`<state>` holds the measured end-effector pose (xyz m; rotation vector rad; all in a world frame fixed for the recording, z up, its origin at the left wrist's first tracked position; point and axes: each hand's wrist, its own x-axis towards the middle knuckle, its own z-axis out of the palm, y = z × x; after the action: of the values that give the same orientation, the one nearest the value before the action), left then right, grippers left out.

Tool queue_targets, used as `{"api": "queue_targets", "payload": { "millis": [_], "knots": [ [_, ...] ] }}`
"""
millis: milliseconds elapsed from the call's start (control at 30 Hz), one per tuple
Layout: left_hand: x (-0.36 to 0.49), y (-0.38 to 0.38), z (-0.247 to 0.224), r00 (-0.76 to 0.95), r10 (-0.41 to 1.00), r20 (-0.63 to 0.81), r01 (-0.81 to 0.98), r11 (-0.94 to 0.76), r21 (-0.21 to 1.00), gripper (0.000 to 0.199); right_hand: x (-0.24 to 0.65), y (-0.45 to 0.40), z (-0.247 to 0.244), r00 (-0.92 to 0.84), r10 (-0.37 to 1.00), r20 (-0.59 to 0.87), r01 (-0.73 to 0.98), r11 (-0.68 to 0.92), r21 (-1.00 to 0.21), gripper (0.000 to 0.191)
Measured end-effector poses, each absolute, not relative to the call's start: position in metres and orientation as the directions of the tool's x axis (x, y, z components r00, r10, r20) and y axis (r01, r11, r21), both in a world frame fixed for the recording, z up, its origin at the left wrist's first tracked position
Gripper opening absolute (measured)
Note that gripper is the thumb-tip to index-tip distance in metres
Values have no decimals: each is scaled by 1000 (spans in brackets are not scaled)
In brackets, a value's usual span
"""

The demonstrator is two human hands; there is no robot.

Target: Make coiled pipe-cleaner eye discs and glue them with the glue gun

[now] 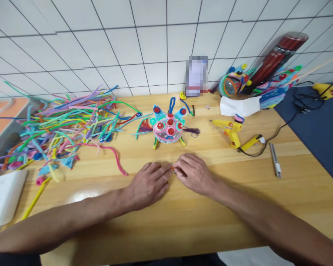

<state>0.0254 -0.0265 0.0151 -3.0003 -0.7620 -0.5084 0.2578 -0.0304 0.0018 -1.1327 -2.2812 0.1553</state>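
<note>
Just in front of the mask-like pipe-cleaner ornament (170,137), my two hands meet low over the wooden table. My right hand (194,174) is closed, its thumb and forefinger pinching a small orange piece (172,168). My left hand (150,183) has its fingers pressed together, with the forefinger tip at the same piece; its thumb is hidden. Most of the piece is covered by fingertips, so its kind cannot be made out. The ornament has red round spots, blue horns, dark side tassels and a blue loop on top.
Left lies a heap of coloured pipe cleaners (72,125), with a white box (7,197) nearer. Right are a yellow glue gun (230,131) with its cord and a utility knife (275,160). A phone (196,75), a second ornament (233,83) and a red flask (277,55) stand along the tiled wall.
</note>
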Motion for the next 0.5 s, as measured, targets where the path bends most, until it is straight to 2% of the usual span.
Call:
{"api": "queue_targets", "payload": {
  "millis": [200,500],
  "knots": [
    [24,-25,14,825,460,329,452,-886,107,30,258,-31,5,-492,762,420,691,636,-344,16],
    [20,-23,15,813,483,324,441,-875,197,32,257,-31,8,-471,788,396,678,611,-409,15]
  ]
}}
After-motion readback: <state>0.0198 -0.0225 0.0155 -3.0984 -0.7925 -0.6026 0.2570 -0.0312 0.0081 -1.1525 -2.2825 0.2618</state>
